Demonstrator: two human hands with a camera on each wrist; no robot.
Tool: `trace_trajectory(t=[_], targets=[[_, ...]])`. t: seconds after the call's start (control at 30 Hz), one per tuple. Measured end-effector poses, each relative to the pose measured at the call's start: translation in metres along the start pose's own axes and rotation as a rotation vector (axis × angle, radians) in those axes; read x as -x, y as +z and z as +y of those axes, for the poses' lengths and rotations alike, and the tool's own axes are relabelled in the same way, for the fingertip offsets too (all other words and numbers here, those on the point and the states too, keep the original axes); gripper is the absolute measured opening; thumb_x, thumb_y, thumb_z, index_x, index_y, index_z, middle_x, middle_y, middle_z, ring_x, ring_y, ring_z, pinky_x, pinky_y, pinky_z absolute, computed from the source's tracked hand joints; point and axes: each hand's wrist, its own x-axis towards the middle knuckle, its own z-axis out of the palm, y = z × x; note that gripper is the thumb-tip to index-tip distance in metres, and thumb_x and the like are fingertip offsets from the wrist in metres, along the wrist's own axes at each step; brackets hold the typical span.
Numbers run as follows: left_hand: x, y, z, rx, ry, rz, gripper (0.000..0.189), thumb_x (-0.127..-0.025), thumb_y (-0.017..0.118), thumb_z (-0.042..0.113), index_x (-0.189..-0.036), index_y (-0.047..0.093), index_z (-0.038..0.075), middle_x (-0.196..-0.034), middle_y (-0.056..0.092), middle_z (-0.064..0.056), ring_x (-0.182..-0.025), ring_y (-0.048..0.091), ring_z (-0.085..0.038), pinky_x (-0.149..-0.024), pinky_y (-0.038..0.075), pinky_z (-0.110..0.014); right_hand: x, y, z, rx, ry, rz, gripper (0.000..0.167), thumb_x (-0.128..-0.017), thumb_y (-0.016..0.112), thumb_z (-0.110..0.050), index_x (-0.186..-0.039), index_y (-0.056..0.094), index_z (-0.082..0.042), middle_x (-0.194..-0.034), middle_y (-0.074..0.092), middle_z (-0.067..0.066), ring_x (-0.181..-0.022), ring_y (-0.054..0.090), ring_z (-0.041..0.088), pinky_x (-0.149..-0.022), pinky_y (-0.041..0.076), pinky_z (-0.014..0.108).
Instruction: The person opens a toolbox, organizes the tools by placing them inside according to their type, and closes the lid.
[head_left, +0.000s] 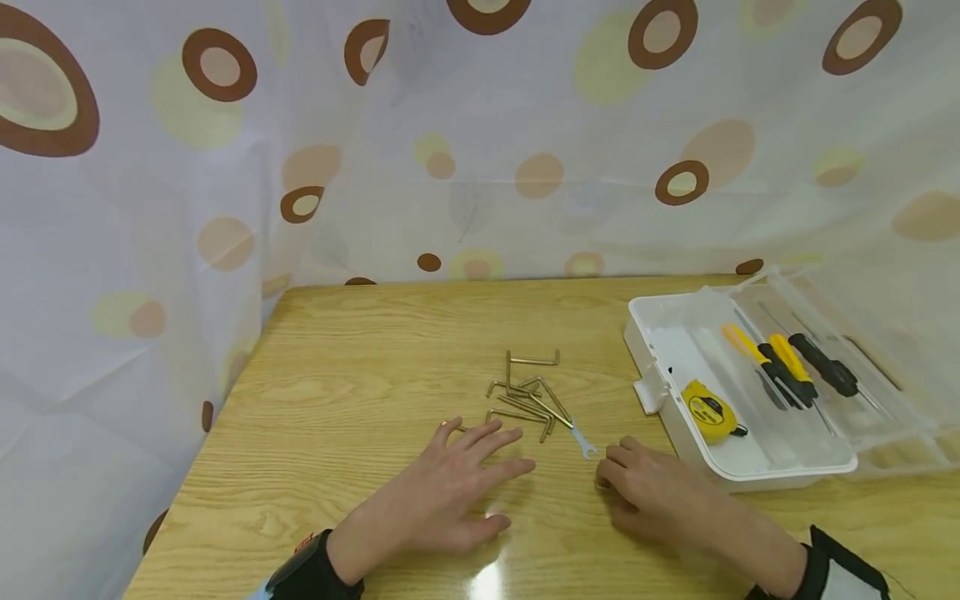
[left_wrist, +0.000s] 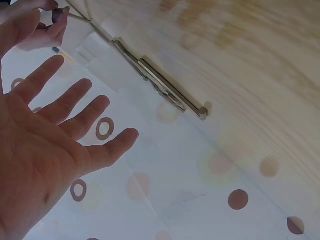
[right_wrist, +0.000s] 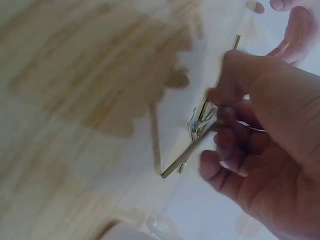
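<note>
A loose pile of brass-coloured L-shaped hex keys [head_left: 525,408] lies on the wooden table, with a small open-end wrench [head_left: 583,442] poking out at its near right side. Close in front of the pile is my left hand [head_left: 465,487], fingers spread and holding nothing; it partly covers one key. My right hand [head_left: 663,496] is beside the wrench, in front of the toolbox. In the right wrist view its thumb and fingers pinch a hex key [right_wrist: 185,156], whose lower end meets the tabletop. The head view hides most of that key behind the hand.
A white toolbox [head_left: 686,437] stands at the right with its clear lid [head_left: 900,367] open. Inside are a yellow tape measure [head_left: 707,410] and several screwdrivers [head_left: 821,362] seen through clear plastic. A patterned curtain [head_left: 480,150] hangs behind the table [head_left: 352,350].
</note>
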Motion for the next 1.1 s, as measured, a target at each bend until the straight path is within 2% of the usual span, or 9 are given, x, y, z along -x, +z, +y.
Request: trace_trajectory(t=[0.1, 0.2, 0.3, 0.33, 0.43, 0.53, 0.63, 0.77, 1.1], targets=[[0.001, 0.0, 0.001, 0.004, 0.0, -0.003, 0.059, -0.092, 0.068, 0.051, -0.146, 0.055, 0.031, -0.159, 0.046, -0.004, -0.148, 0.044, -0.029, -0.111, 0.041, -0.061, 0.002, -0.001, 0.001, 0.008, -0.031, 0.146, 0.026, -0.076, 0.081, -0.006, -0.091, 0.062, -0.016, -0.087, 0.051, -0.01, -0.078, 0.044, 0.006, -0.06, 0.043, 0.019], [0.002, 0.0, 0.001, 0.0, -0.004, -0.006, 0.058, -0.093, 0.067, 0.051, -0.146, 0.054, 0.031, -0.159, 0.046, -0.003, -0.148, 0.044, -0.029, -0.111, 0.041, -0.061, 0.002, -0.004, 0.002, 0.033, -0.033, 0.288, 0.005, -0.097, 0.068, -0.014, -0.094, 0.065, -0.013, -0.092, 0.056, -0.007, -0.078, 0.053, 0.006, -0.061, 0.049, 0.016], [0.003, -0.001, 0.002, 0.001, -0.013, -0.015, 0.058, -0.093, 0.066, 0.05, -0.147, 0.054, 0.031, -0.159, 0.046, -0.003, -0.148, 0.044, -0.029, -0.111, 0.041, -0.061, 0.002, -0.008, 0.004, 0.038, -0.007, 0.374, 0.036, -0.11, 0.039, -0.031, -0.099, 0.067, -0.01, -0.095, 0.062, -0.004, -0.077, 0.063, 0.007, -0.063, 0.053, 0.015], [0.003, -0.001, 0.001, 0.001, -0.016, -0.016, 0.058, -0.094, 0.066, 0.05, -0.147, 0.054, 0.031, -0.159, 0.045, -0.003, -0.148, 0.044, -0.029, -0.111, 0.041, -0.062, 0.002, -0.009, 0.004, 0.03, 0.005, 0.394, 0.038, -0.11, 0.038, -0.03, -0.099, 0.067, -0.008, -0.095, 0.064, -0.003, -0.077, 0.065, 0.008, -0.065, 0.054, 0.016], [0.004, -0.001, 0.0, 0.004, -0.018, -0.019, 0.057, -0.094, 0.065, 0.049, -0.147, 0.053, 0.03, -0.16, 0.045, -0.004, -0.148, 0.044, -0.029, -0.111, 0.041, -0.062, 0.002, -0.01, 0.005, -0.009, 0.051, 0.429, 0.007, -0.101, 0.065, -0.014, -0.098, 0.067, -0.008, -0.093, 0.068, -0.003, -0.077, 0.067, 0.007, -0.066, 0.054, 0.015], [0.006, -0.002, -0.002, 0.002, -0.025, -0.023, 0.059, -0.094, 0.066, 0.049, -0.148, 0.052, 0.03, -0.16, 0.045, -0.004, -0.148, 0.044, -0.029, -0.111, 0.041, -0.062, 0.003, -0.011, 0.005, -0.052, 0.095, 0.468, 0.028, -0.075, 0.082, 0.005, -0.094, 0.067, -0.008, -0.089, 0.069, -0.004, -0.075, 0.063, 0.002, -0.065, 0.051, 0.012], [0.008, -0.003, -0.005, -0.002, -0.043, -0.025, 0.061, -0.094, 0.066, 0.05, -0.15, 0.05, 0.031, -0.161, 0.044, -0.004, -0.149, 0.043, -0.028, -0.111, 0.04, -0.063, 0.003, -0.012, 0.006, -0.076, 0.105, 0.531, 0.011, -0.097, 0.071, -0.017, -0.091, 0.067, -0.008, -0.085, 0.069, -0.005, -0.072, 0.061, -0.001, -0.064, 0.048, 0.008], [0.01, -0.003, -0.009, 0.015, -0.061, -0.022, 0.063, -0.093, 0.067, 0.051, -0.15, 0.05, 0.031, -0.162, 0.043, -0.004, -0.148, 0.043, -0.028, -0.112, 0.039, -0.064, 0.003, -0.014, 0.009, -0.087, 0.081, 0.596, 0.053, -0.108, 0.034, -0.045, -0.088, 0.067, -0.008, -0.083, 0.068, -0.005, -0.07, 0.063, 0.0, -0.063, 0.048, 0.007], [0.009, -0.003, -0.014, 0.05, -0.055, -0.013, 0.063, -0.093, 0.067, 0.048, -0.151, 0.049, 0.029, -0.161, 0.043, -0.005, -0.148, 0.043, -0.03, -0.111, 0.038, -0.067, 0.004, -0.025, 0.018, -0.079, 0.056, 0.639, 0.052, -0.108, 0.039, -0.044, -0.087, 0.068, -0.007, -0.081, 0.069, -0.004, -0.065, 0.06, 0.002, -0.057, 0.046, 0.009]])
